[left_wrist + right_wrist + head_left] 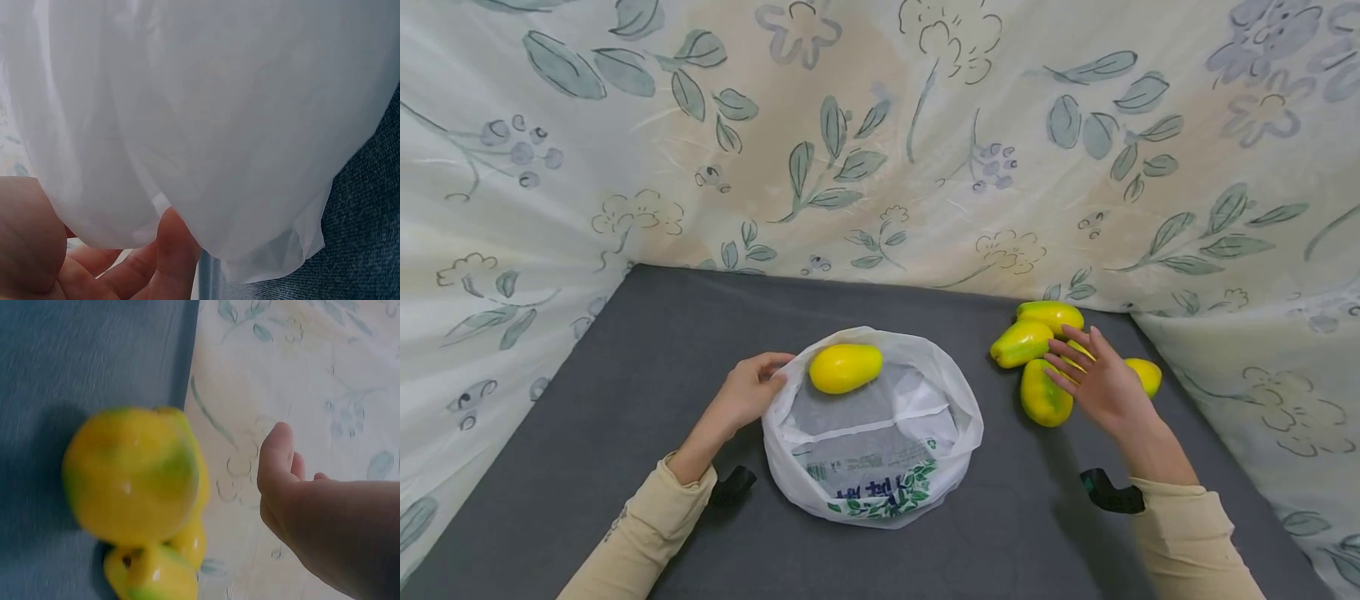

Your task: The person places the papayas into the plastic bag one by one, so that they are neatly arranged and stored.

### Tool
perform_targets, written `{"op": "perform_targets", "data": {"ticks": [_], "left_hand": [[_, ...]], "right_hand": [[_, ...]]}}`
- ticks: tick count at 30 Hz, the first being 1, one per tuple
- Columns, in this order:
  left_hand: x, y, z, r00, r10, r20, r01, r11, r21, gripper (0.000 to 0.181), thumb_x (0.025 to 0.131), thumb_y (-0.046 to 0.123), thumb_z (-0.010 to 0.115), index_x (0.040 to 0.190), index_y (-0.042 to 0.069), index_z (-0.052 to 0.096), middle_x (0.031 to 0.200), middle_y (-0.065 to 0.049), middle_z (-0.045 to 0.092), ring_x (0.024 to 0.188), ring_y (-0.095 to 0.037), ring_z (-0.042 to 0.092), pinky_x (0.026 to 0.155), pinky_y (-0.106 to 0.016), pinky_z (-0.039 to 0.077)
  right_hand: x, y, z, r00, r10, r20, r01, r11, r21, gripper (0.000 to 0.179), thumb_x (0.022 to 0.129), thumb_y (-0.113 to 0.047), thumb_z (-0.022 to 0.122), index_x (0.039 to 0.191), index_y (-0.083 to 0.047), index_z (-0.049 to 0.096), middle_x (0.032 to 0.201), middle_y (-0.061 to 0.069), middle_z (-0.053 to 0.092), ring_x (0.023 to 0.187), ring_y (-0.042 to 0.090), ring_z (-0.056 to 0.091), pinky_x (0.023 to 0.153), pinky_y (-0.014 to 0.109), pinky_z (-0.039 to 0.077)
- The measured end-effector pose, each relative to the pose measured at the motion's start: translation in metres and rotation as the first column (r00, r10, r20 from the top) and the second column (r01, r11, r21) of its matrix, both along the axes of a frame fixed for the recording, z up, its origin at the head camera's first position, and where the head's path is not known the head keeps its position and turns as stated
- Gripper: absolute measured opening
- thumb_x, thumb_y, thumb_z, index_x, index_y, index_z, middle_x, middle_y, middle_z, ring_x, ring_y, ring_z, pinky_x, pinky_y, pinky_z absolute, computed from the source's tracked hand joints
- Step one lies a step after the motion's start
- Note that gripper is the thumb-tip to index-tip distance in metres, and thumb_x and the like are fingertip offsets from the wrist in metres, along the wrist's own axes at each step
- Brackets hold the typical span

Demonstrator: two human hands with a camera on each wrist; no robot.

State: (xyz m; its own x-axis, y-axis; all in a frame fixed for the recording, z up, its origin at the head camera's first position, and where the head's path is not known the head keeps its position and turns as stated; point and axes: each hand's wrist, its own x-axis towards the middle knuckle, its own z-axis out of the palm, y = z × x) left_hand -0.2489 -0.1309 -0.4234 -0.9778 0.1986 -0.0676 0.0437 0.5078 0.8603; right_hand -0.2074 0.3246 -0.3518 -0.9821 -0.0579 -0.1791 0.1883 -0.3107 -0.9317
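A white plastic bag point(871, 525) stands with its mouth wide, green leaf print and dark lettering on its near side. Inside, by the back-left rim, is a yellow oval fruit point(846, 369) that looks like a mango. My left hand point(748, 392) pinches the bag's left rim; the left wrist view has its fingers point(175, 244) against the thin plastic. Over to the right, my right hand point(1105, 392) is held above a group of yellow-green fruits point(1047, 396), fingers spread and holding nothing. It partly hides the fruits behind it.
The dark grey cloth surface point(625, 400) ends at a flower-printed curtain point(850, 167) at the back and both sides. One yellow fruit point(1144, 377) lies right of my right hand, near the right edge. A black wrist device point(1111, 492) is by each sleeve.
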Motion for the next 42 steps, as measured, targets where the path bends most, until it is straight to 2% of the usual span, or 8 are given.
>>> {"op": "perform_targets", "data": {"ticks": [3,10,17,24,27,31,38,42], "left_hand": [[0.0,0.0,0.001,1.0,0.001,0.008,-0.001,1.0,-0.004,0.035,0.098,0.007,0.05,0.133,0.003,0.053,0.117,-0.021,0.059,0.099,-0.031,0.059,0.077,-0.04,0.051],[0.001,0.001,0.002,1.0,0.009,0.016,-0.009,1.0,-0.004,0.036,0.097,0.007,0.05,0.133,0.003,0.053,0.117,-0.021,0.059,0.1,-0.032,0.059,0.078,-0.041,0.051],[0.001,0.002,0.003,1.0,0.008,0.001,-0.008,1.0,-0.017,0.035,0.097,0.007,0.05,0.132,0.002,0.054,0.115,-0.02,0.06,0.1,-0.032,0.059,0.078,-0.041,0.051],[0.0,0.002,0.002,1.0,0.002,-0.008,-0.002,1.0,-0.018,0.035,0.097,0.007,0.05,0.132,0.002,0.054,0.113,-0.019,0.062,0.098,-0.031,0.06,0.077,-0.041,0.051],[0.0,0.002,0.002,1.0,0.003,-0.007,-0.003,1.0,-0.016,0.035,0.097,0.007,0.05,0.131,0.002,0.054,0.113,-0.019,0.062,0.098,-0.031,0.06,0.077,-0.041,0.051],[0.0,0.003,0.001,1.0,0.01,-0.006,-0.01,1.0,-0.021,0.035,0.097,0.007,0.05,0.131,0.002,0.054,0.114,-0.019,0.062,0.099,-0.031,0.06,0.078,-0.041,0.051],[0.001,0.004,-0.001,1.0,0.018,-0.015,-0.019,0.999,-0.032,0.035,0.097,0.007,0.051,0.131,0.002,0.054,0.112,-0.019,0.062,0.096,-0.03,0.06,0.077,-0.04,0.051],[0.001,0.003,-0.001,1.0,0.018,-0.017,-0.019,0.999,-0.032,0.035,0.097,0.007,0.051,0.131,0.002,0.054,0.111,-0.018,0.062,0.095,-0.03,0.06,0.076,-0.04,0.051]], "right_hand": [[0.003,0.012,-0.001,1.0,-0.012,0.004,0.012,1.0,0.008,0.051,0.098,-0.048,0.04,0.14,-0.022,0.031,0.134,0.003,0.033,0.118,0.018,0.038,0.088,0.025,0.045],[0.008,0.031,-0.008,0.994,-0.086,0.064,0.078,0.991,0.11,0.077,0.094,-0.052,0.045,0.154,-0.021,0.009,0.127,-0.002,0.036,0.115,0.017,0.038,0.085,0.024,0.045],[0.01,0.045,-0.019,0.974,-0.155,0.167,0.121,0.973,0.196,0.078,0.089,-0.051,0.056,0.151,-0.02,0.02,0.122,-0.001,0.042,0.113,0.02,0.041,0.082,0.028,0.049],[0.01,0.051,-0.034,0.968,-0.147,0.204,0.055,0.915,0.399,0.083,0.095,-0.052,0.044,0.154,-0.009,0.003,0.131,0.01,0.033,0.12,0.029,0.034,0.086,0.037,0.049],[0.01,0.049,-0.039,0.963,-0.14,0.228,0.017,0.882,0.471,0.081,0.098,-0.052,0.037,0.153,-0.004,0.002,0.143,0.023,0.022,0.126,0.037,0.028,0.089,0.043,0.047],[0.009,0.044,-0.044,0.956,-0.14,0.259,-0.016,0.853,0.521,0.086,0.097,-0.054,0.037,0.151,0.001,-0.002,0.15,0.029,0.005,0.132,0.043,0.019,0.094,0.05,0.042],[0.008,0.037,-0.051,0.962,-0.125,0.243,-0.042,0.81,0.585,0.084,0.097,-0.053,0.041,0.15,0.003,0.009,0.148,0.03,0.01,0.13,0.045,0.024,0.089,0.048,0.046],[0.008,0.033,-0.053,0.967,-0.108,0.232,-0.055,0.799,0.599,0.085,0.096,-0.053,0.044,0.151,0.003,0.009,0.149,0.028,0.014,0.13,0.045,0.026,0.089,0.047,0.047]]}}
